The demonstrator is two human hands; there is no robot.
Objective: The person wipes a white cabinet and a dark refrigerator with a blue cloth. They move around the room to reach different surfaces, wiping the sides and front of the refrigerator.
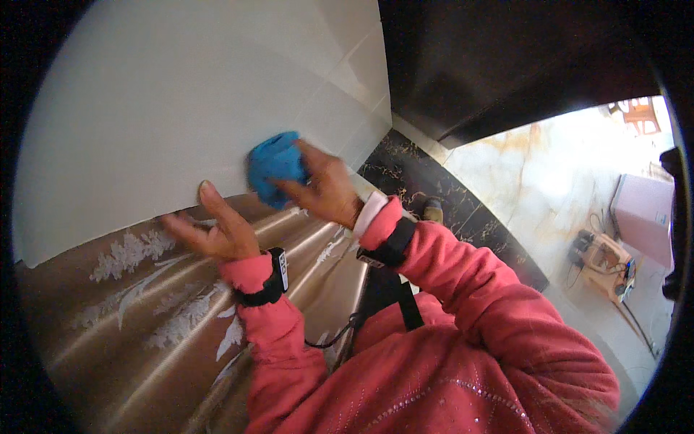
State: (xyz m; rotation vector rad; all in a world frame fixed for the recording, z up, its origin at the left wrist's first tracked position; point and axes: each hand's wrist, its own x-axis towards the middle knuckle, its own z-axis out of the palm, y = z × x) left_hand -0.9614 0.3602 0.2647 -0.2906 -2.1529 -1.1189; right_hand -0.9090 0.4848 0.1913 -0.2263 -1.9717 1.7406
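Observation:
My right hand [328, 187] grips a bunched blue cloth [275, 165], which lies against or just over the pale smooth wall surface [162, 125]; contact cannot be told for certain. Left of it, my left hand [219, 228] has its fingers apart and holds nothing. It is near the lower edge of the pale surface, in front of a shiny brown curtain-like fabric [179, 304] with light floral patterns. Both hands are somewhat blurred. Each wrist wears a black strap over a pink sleeve.
A dark panel [488, 65] stands at the upper right. Beneath it runs a black marbled floor strip [461, 200], beside a pale marbled floor [515, 179]. Farther right are a pink box [642, 217] and a beige object with cables [604, 257]. A dark cord [331, 342] hangs near my body.

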